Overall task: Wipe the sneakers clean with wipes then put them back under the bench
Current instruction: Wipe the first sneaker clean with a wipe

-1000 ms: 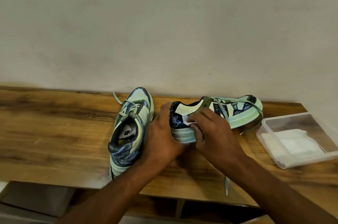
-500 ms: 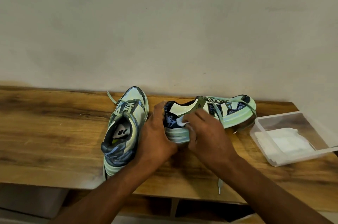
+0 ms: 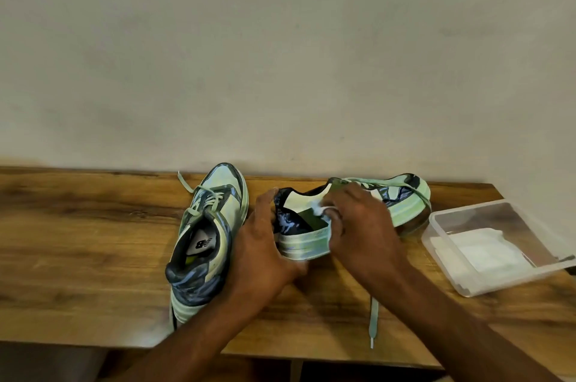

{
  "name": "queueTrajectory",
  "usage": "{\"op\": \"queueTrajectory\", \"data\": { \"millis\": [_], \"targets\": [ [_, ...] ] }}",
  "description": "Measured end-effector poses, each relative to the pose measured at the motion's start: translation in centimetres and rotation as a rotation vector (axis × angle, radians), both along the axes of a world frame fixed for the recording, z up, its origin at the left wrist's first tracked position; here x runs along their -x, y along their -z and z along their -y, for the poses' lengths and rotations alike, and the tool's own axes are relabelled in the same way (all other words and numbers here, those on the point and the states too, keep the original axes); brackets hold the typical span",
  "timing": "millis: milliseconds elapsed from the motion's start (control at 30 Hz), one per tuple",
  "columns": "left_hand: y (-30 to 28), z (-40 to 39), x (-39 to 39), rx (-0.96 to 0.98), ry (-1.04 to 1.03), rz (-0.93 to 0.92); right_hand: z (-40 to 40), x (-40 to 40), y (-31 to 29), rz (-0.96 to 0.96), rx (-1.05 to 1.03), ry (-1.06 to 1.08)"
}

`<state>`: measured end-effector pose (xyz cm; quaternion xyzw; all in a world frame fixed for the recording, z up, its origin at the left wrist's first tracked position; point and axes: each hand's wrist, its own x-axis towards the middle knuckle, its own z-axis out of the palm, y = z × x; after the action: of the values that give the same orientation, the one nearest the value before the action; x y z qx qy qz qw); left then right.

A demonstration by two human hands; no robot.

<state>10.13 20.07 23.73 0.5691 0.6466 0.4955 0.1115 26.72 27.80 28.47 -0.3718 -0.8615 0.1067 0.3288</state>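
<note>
The left hand [image 3: 265, 244] is curled around the heel of the right sneaker [image 3: 349, 219], with the thumb on top near the collar and the other fingers going under the sole, so it holds the shoe steady. The right hand [image 3: 358, 225] lies over the side of the same sneaker and pinches a small white wipe [image 3: 319, 210] between thumb and fingers, pressing it on the pale green panel just beside the opening. This sneaker is tipped on its side on the wooden bench [image 3: 78, 241]; its long axis runs about left to right, along the wall, with the heel to the left by the hands and the toe pointing to the right, near the plastic container [image 3: 442, 225]. One loose lace [image 3: 373, 319] of it hangs over the front edge of the bench. The left sneaker [image 3: 207, 244] stands upright on its sole, just beside the left hand. Its long axis goes front to back, slightly tilted: the heel is toward the front edge of the bench and the toe points to the wall [image 3: 280, 54]. I can read a logo on its insole. The clear plastic container sits at the right end of the bench, near the toe of the held sneaker but apart from it, and folded white wipes [image 3: 470, 247] lie flat inside it.
</note>
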Motion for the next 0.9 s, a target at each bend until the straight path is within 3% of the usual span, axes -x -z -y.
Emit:
{"op": "queueTrajectory", "data": {
  "millis": [133,367,600,700,800,900],
  "targets": [
    [0.7,-0.2,0.5,0.042,0.011,-0.023,-2.3,-1.7,-0.2,-0.152,0.045,0.183],
    [0.1,-0.3,0.1,-0.001,-0.010,-0.009,1.9,0.6,1.0,-0.013,-0.030,-0.139],
    [1.2,-0.3,0.4,0.065,0.000,-0.013,-2.6,-1.9,0.3,-0.201,-0.047,0.132],
    [1.0,-0.2,0.2,0.048,-0.009,-0.020,-0.1,-0.4,0.8,-0.180,-0.034,0.016],
    [0.6,-0.2,-0.1,0.008,-0.003,-0.015,1.5,0.5,0.8,-0.038,-0.057,-0.122],
    [0.5,-0.1,0.0,0.021,0.004,-0.012,-0.6,-0.5,0.4,-0.048,-0.029,-0.053]
  ]
}}
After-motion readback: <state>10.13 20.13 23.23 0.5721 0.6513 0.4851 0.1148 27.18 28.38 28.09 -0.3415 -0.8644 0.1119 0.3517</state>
